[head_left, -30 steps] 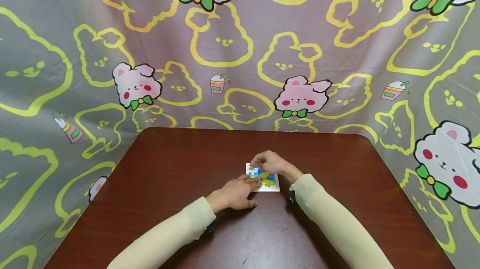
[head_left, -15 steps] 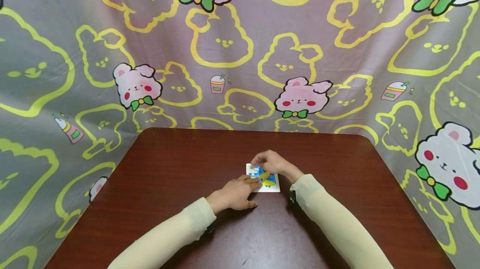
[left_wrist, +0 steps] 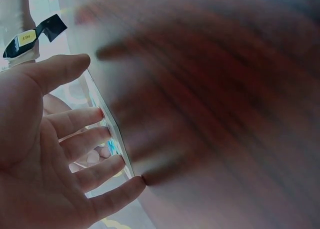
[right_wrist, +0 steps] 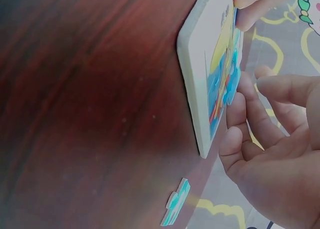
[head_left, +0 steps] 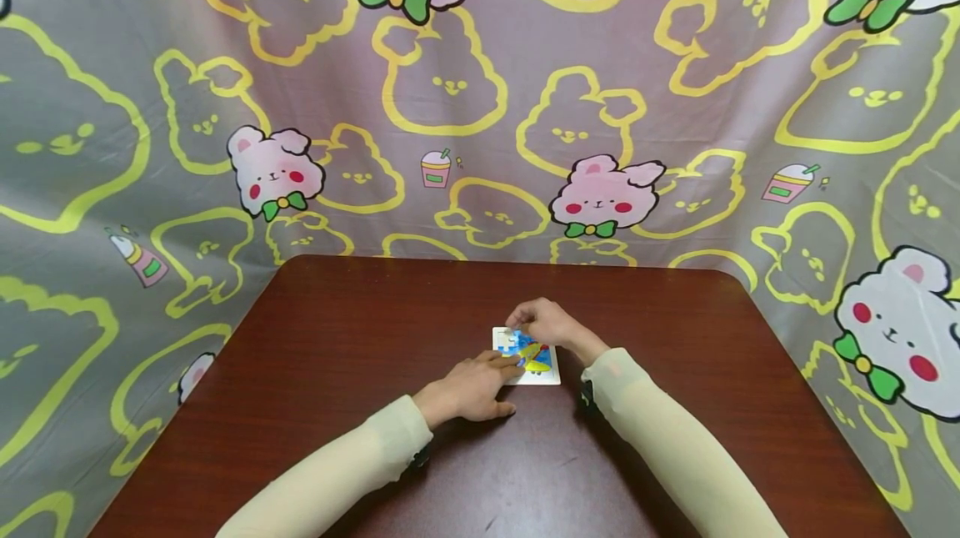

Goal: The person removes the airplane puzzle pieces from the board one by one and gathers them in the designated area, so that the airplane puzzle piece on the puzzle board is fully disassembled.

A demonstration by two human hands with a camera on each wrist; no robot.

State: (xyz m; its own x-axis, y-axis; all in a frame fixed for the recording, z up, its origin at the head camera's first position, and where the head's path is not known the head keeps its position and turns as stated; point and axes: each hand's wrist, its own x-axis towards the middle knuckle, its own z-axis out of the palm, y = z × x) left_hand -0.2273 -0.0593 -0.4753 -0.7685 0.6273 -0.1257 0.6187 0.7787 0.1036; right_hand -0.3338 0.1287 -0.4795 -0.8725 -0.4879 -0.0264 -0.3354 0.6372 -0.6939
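A small jigsaw puzzle in a white frame lies on the table, with a blue and yellow picture. My left hand rests on its left side, fingers spread and thumb apart on the table. In the left wrist view, the left fingertips reach the board's edge. Over the puzzle's top part, my right hand bends its fingers at a blue puzzle piece. That piece sits slightly raised on the picture, at the fingertips. A white gap shows at the puzzle's upper left.
A loose teal puzzle piece lies on the table beyond the board in the right wrist view. The brown table has rounded far corners. Behind it hangs a patterned cloth.
My right hand has shifted slightly right across the puzzle's top, and more blue shows beneath its fingertips. The left hand stays in place.
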